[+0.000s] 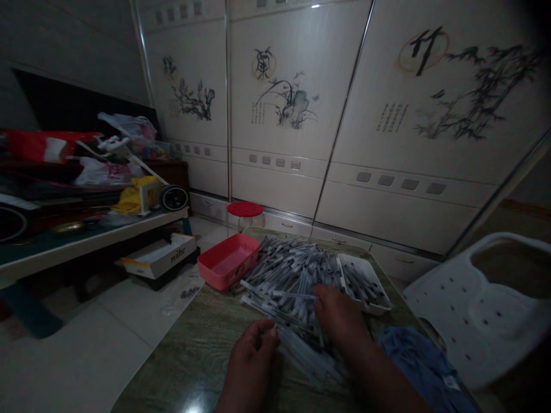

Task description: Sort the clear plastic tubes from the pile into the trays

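Observation:
A large heap of slim clear pens (297,258), many with dark ends, covers the far half of the table. My right hand (340,318) reaches over the heap's near side, its fingers closed on the end of a clear pen (293,295) that points left. Closer to me, my left hand (253,355) is low over the table with thumb and fingertips pinched together. Whether something small is between them is too dark to make out. Just right of those fingertips lies a row of clear pen barrels (307,355).
A pink plastic box (228,261) stands left of the heap. On its right, a white tray (385,305) holds several pens. A blue cloth (419,361) lies at the table's right edge, beside a white chair (482,315). Behind is a red stool (245,209).

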Demonstrator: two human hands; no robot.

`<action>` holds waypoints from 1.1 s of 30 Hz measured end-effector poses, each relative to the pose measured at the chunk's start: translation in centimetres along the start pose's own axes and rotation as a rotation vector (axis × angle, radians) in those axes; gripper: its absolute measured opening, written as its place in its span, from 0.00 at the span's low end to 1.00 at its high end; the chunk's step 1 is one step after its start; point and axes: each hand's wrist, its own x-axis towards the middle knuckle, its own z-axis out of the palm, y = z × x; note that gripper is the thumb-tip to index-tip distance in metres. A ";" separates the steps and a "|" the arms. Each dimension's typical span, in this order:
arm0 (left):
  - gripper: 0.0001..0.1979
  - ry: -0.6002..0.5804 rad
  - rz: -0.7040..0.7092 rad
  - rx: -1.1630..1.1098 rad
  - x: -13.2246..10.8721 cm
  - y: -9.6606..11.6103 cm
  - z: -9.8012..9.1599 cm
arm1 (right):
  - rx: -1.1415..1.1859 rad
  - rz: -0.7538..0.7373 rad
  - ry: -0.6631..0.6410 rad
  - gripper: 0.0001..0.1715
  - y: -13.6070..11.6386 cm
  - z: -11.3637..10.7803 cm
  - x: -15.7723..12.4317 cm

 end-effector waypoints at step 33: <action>0.21 -0.245 -0.235 -0.536 -1.0 -4.4 5.7 | 0.896 0.114 0.017 0.37 1.5 5.6 -13.1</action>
